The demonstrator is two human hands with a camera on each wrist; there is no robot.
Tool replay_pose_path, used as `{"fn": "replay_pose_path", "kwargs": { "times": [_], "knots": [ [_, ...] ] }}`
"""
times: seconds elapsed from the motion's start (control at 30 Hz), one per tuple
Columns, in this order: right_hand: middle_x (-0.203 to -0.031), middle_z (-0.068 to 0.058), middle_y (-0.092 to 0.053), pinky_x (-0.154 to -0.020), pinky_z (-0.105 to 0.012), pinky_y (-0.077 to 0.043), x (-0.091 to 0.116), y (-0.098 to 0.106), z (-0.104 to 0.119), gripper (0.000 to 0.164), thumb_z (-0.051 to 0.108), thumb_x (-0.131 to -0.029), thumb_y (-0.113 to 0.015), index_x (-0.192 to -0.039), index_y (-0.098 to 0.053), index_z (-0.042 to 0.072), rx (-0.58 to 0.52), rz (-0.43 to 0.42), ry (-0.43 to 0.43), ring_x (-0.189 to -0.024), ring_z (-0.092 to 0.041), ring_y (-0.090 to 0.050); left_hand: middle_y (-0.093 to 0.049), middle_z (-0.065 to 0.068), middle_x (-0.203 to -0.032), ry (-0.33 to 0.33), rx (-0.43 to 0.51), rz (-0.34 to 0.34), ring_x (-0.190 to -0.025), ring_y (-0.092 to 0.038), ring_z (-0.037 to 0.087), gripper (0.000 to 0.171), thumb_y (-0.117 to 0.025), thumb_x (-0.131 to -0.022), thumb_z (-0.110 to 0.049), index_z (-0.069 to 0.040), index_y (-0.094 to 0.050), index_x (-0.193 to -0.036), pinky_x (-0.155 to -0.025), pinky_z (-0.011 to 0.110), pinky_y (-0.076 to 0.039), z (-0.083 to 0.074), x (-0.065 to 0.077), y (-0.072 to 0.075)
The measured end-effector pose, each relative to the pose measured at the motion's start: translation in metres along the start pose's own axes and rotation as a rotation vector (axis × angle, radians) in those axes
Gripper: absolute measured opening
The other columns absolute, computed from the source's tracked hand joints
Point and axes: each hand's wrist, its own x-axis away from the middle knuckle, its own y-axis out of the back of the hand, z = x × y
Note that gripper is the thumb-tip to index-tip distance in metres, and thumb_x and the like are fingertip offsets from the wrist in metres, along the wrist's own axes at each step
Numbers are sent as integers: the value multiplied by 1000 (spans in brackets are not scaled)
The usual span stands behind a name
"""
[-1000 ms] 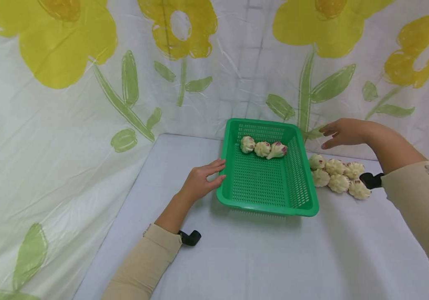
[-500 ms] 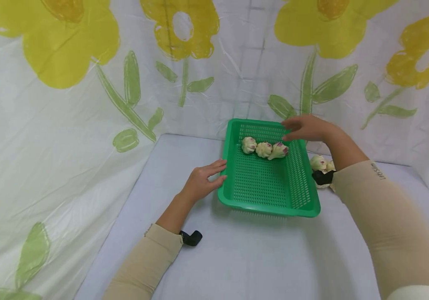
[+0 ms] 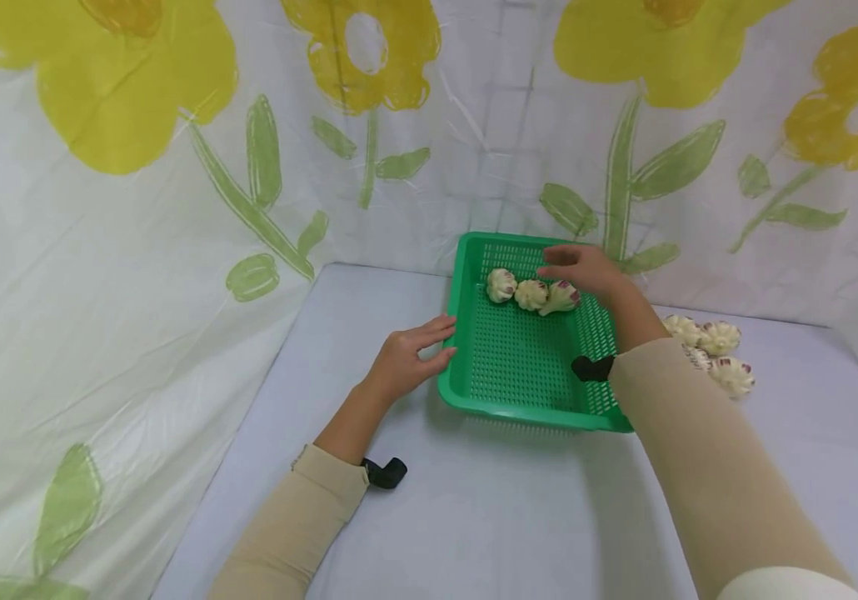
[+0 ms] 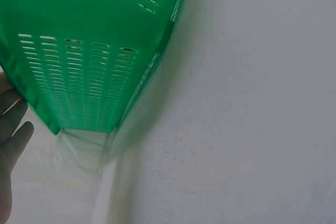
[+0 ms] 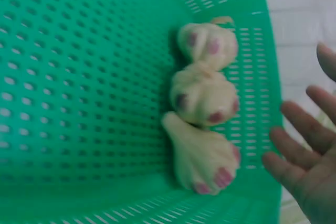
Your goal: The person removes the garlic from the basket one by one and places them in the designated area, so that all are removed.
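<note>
A green slotted plastic basket [image 3: 522,358] stands on the table. Inside, three pale garlic bulbs with purple marks lie in a row at the far end: a left bulb [image 3: 501,285], a middle bulb [image 3: 531,294] and a right bulb [image 3: 561,297] whose stem sticks out. My left hand [image 3: 408,360] touches the basket's left rim with extended fingers. Over the far right part of the basket, my right hand [image 3: 586,268] hovers near the right bulb. In the right wrist view its spread fingers [image 5: 294,148] hold nothing.
Several more garlic bulbs [image 3: 719,337] lie grouped on the table right of the basket, partly hidden by the right forearm. A flower-printed white sheet [image 3: 429,192] hangs behind the table [image 3: 429,517].
My right hand has moved left, from above the garlic bulbs on the table to above the basket. The left hand stays at the left rim, and the three bulbs inside keep their places.
</note>
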Motion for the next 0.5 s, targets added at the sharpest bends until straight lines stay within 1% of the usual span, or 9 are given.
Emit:
{"fn": "replay_pose_path", "kwargs": {
  "times": [0.13,0.2,0.3,0.4,0.5],
  "knots": [
    [-157,-18,-34,-100,-57,-45,-3,-7,-8,70,40,-96,-63,-153,-36,10,-10,-44,-56,-136,-39,-42,-65,8,-131,-11,-6,-2,-125,-60,21,38,-74,-87,-15,2,-69,-120,-97,33,-53,0,0,0],
    [-159,-17,-31,-102,-57,-44,-5,-9,-13,71,39,-96,-63,-154,-34,10,-23,-51,-72,-137,-40,-40,-65,8,-131,-14,-4,-3,-125,-60,21,38,-74,-87,-15,2,-69,-120,-96,33,-53,-1,0,1],
    [-161,-18,-26,-108,-58,-39,-5,-13,-19,72,37,-97,-62,-156,-30,10,-1,-43,-95,-140,-42,-35,-65,8,-131,-9,1,-2,-124,-60,21,38,-74,-87,-15,2,-69,-121,-96,33,-53,-1,0,1],
    [-159,-22,-27,-111,-60,-33,-5,-15,-23,73,32,-97,-62,-157,-26,11,15,-16,-117,-141,-44,-32,-65,8,-131,0,4,3,-125,-59,20,38,-73,-87,-16,1,-69,-121,-97,32,-53,-1,0,1],
    [-156,-26,-29,-111,-61,-32,-5,-17,-24,74,24,-96,-63,-157,-24,11,32,10,-124,-142,-44,-30,-65,7,-131,4,4,4,-126,-59,20,38,-73,-88,-16,1,-69,-121,-97,33,-53,-1,0,1]
  ]
}}
